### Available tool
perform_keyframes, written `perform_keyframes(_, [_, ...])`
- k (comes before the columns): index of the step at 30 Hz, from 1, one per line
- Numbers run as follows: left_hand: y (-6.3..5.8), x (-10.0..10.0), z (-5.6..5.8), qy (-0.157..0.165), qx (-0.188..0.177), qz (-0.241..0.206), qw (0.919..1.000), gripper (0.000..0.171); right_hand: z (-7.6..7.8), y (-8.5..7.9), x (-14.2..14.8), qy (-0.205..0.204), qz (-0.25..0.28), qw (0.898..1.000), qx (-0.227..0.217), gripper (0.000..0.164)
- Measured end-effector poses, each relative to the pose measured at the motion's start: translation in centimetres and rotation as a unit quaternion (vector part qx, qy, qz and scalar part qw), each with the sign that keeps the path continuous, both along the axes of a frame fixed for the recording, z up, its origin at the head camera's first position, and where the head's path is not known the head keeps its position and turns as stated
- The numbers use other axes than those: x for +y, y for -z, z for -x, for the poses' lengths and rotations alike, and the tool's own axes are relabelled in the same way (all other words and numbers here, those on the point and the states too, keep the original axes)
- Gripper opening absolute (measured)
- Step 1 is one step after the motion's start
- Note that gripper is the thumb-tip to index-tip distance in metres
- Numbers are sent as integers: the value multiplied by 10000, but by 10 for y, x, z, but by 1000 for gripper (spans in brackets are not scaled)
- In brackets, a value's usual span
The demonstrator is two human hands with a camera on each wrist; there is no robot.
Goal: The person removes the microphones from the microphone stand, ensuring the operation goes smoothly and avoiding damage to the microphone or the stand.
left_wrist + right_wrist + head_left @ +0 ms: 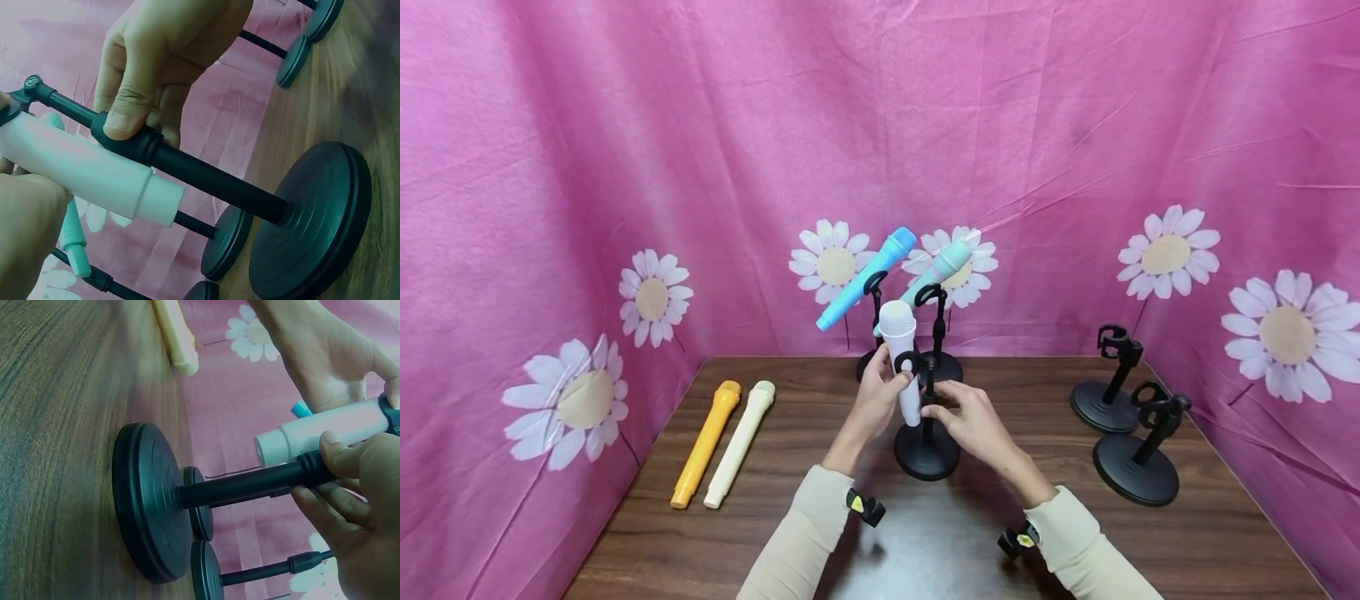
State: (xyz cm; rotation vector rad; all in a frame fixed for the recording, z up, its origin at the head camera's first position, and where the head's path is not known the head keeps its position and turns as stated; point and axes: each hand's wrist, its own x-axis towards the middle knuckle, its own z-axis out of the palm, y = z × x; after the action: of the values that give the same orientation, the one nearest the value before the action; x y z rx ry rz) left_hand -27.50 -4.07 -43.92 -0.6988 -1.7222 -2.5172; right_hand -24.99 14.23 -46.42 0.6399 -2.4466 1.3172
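A white microphone (pixel 898 323) sits tilted in the clip of a black desk stand (pixel 927 457), its head pointing up and away. My left hand (pixel 876 398) grips the microphone's body near the clip, thumb in front. On the other side, my right hand (pixel 976 421) pinches the stand's upright at its collar (pixel 314 469) between thumb and fingers. The stand's round base rests on the table, slightly off level in neither wrist view that I can tell. In the left wrist view the microphone's plain tail end (pixel 161 199) hangs free beside the upright.
Behind, a blue microphone (pixel 865 279) and a mint microphone (pixel 946 262) rest in two more stands. Orange (pixel 706 446) and cream (pixel 740 446) microphones lie at the left. Two stands with bare clips (pixel 1105 404) (pixel 1137 467) stand at the right. Pink curtain (pixel 925 125) surrounds the wooden table (pixel 640 550).
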Motion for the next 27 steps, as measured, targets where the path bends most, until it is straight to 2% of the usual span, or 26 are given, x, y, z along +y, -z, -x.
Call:
perform_keyframes(3, [2, 1, 0, 28, 17, -122, 9999, 51, 0, 0, 0, 3, 15, 10000, 31, 28])
perform_keyframes(16, [-1, -3, -2, 179, 215, 103, 9996, 48, 0, 0, 0, 8, -3, 10000, 51, 28])
perform_keyframes(21, [-10, -10, -2, 120, 447, 508, 9976, 55, 1, 1, 0, -16, -186, 9996, 225, 30])
perform_keyframes(24, [-19, -15, 0, 170, 656, 669, 9955, 61, 0, 2, 0, -8, -242, 9992, 323, 31])
perform_keyframes(27, [-30, -19, 2, 135, 795, 780, 9937, 59, 0, 4, 0, 20, -249, 9987, 434, 32])
